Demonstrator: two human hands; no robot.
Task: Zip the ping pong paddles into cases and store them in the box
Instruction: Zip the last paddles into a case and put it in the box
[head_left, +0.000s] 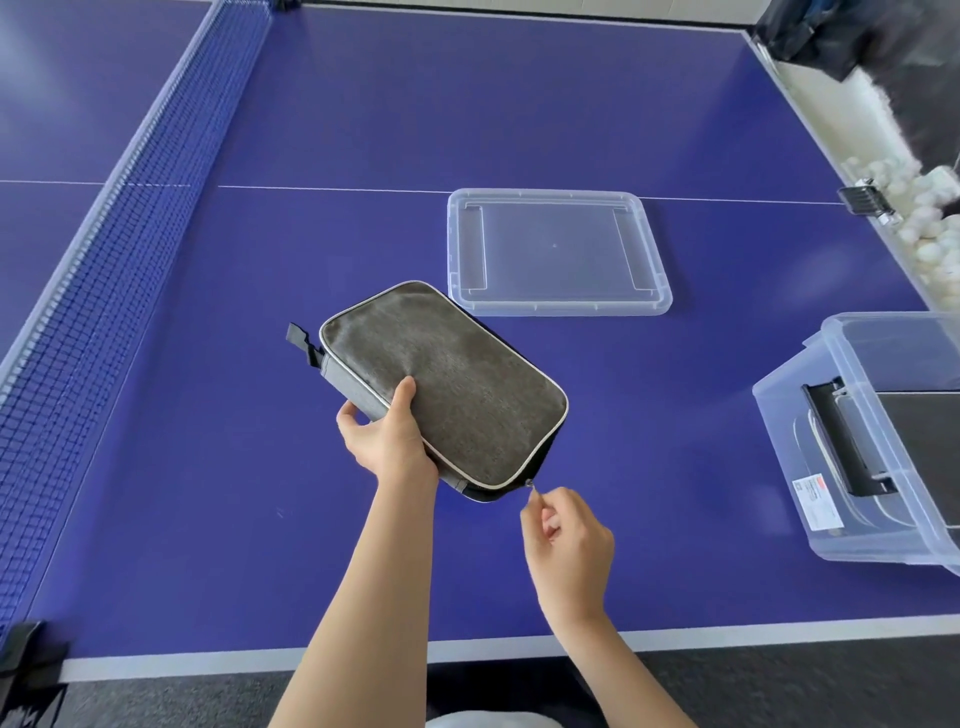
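Note:
A grey rectangular paddle case (457, 384) with pale piping is held tilted just above the blue table. My left hand (387, 431) grips its near long edge, thumb on top. My right hand (563, 540) pinches the small metal zipper pull (531, 486) at the case's near corner. A black loop tab sticks out at the case's far left end. The clear plastic box (831, 441) stands at the right edge of view with another dark case (919, 431) inside. No bare paddle is visible.
The box's clear lid (556, 252) lies flat on the table just behind the case. The blue net (104, 291) runs along the left. A trough of white balls (930, 234) hangs off the table's far right side. The table's white front edge is near me.

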